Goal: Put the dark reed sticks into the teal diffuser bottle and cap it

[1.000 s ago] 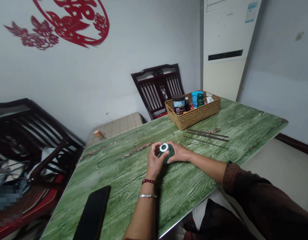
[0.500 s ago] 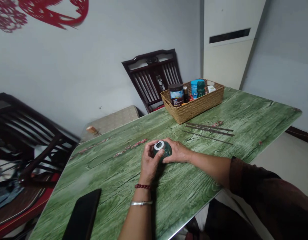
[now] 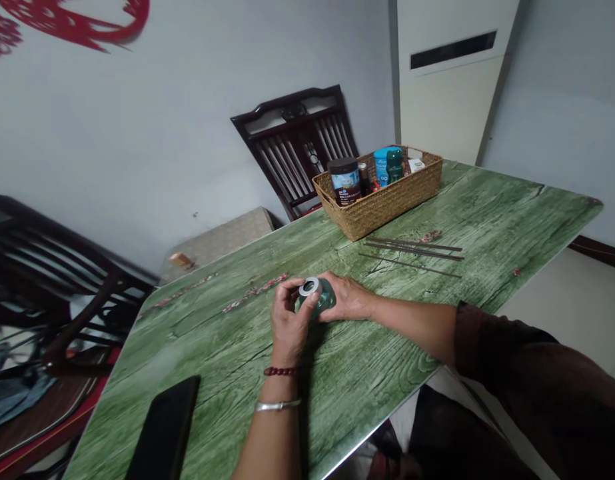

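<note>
A small green glass bottle (image 3: 325,299) with a silver ring-shaped collar (image 3: 308,287) around its open mouth is held between both hands over the green table. My left hand (image 3: 290,316), with a red bead bracelet and a silver bangle at the wrist, grips the collar end, thumb in front and fingers behind. Wrapped round the bottle's right side is my right hand (image 3: 348,298). The mouth tilts up and to the left. Several thin dark sticks (image 3: 412,248) lie on the table beyond my right hand.
A wicker basket (image 3: 394,201) holding a brown-lidded jar (image 3: 345,181), a blue container and a green bottle stands at the back. A black phone-like slab (image 3: 163,430) lies at the front left. Dark wooden chairs (image 3: 300,147) stand behind the table and at the left.
The view has shifted slightly, so the basket and sticks appear a little higher and further left. Both hands still hold the bottle, whose mouth now leans somewhat more to the left.
</note>
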{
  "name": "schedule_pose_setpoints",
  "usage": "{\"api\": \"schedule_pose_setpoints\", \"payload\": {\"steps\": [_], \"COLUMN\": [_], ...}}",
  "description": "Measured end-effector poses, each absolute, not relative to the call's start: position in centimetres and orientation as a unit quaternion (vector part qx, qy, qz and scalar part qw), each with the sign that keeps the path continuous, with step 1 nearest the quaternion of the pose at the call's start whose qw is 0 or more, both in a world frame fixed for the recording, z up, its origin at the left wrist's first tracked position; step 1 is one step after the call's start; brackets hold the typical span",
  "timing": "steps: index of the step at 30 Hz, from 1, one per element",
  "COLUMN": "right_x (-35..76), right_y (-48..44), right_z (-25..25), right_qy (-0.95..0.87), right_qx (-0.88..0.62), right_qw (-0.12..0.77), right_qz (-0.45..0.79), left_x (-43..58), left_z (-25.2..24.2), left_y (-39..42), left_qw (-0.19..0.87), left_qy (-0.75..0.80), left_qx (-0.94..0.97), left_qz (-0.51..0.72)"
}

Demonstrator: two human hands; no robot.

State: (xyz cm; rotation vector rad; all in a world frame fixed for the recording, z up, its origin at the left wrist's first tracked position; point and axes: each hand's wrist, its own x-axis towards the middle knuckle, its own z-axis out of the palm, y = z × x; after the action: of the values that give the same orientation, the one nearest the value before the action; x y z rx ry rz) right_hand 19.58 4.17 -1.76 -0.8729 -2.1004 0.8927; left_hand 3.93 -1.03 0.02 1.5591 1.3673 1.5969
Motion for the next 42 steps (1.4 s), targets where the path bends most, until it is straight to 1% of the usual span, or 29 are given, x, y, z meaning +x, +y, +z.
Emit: {"api": "schedule_pose_setpoints", "payload": {"steps": [4, 7, 10, 15, 17, 22, 29, 34, 37, 39, 42], "right_x": [19.5, 19.5, 19.4, 19.4, 19.5, 19.6, 19.5, 19.5, 19.6, 19.6, 19.5], "right_y": [4.1, 4.0, 3.9, 3.8, 3.8, 3.9, 4.0, 4.1, 4.1, 4.1, 4.1], "right_z": [-1.6, -1.5, -1.4, -1.2, -1.1, -1.3, -1.4, -1.5, -1.5, -1.5, -1.5], "right_qy": [-0.817, -0.826, -0.828, -0.822, -0.82, -0.82, -0.818, -0.83, -0.833, -0.831, -0.827], "right_qx": [-0.334, -0.333, -0.335, -0.349, -0.348, -0.34, -0.341, -0.331, -0.325, -0.322, -0.327], "right_qw": [0.337, 0.332, 0.33, 0.327, 0.329, 0.33, 0.329, 0.323, 0.322, 0.327, 0.331], "right_qz": [0.327, 0.312, 0.306, 0.309, 0.314, 0.321, 0.325, 0.312, 0.312, 0.314, 0.315], "left_x": [3.8, 3.6, 3.3, 3.5, 3.6, 3.6, 3.3, 3.4, 3.6, 3.6, 3.6], "left_z": [0.4, 0.8, 0.9, 0.6, 0.6, 0.4, -0.2, 0.1, 0.2, 0.3, 0.6], "left_y": [-1.5, -1.6, -1.4, -0.9, -0.9, -1.2, -1.1, -1.0, -1.0, -1.2, -1.6], "left_qw": [0.282, 0.281, 0.307, 0.286, 0.3, 0.334, 0.376, 0.358, 0.342, 0.347, 0.383], "left_qy": [0.494, 0.507, 0.51, 0.503, 0.492, 0.488, 0.462, 0.491, 0.498, 0.491, 0.465], "left_qx": [0.576, 0.599, 0.602, 0.494, 0.479, 0.516, 0.529, 0.543, 0.538, 0.541, 0.565], "left_qz": [0.587, 0.552, 0.532, 0.649, 0.662, 0.62, 0.605, 0.58, 0.588, 0.587, 0.564]}}
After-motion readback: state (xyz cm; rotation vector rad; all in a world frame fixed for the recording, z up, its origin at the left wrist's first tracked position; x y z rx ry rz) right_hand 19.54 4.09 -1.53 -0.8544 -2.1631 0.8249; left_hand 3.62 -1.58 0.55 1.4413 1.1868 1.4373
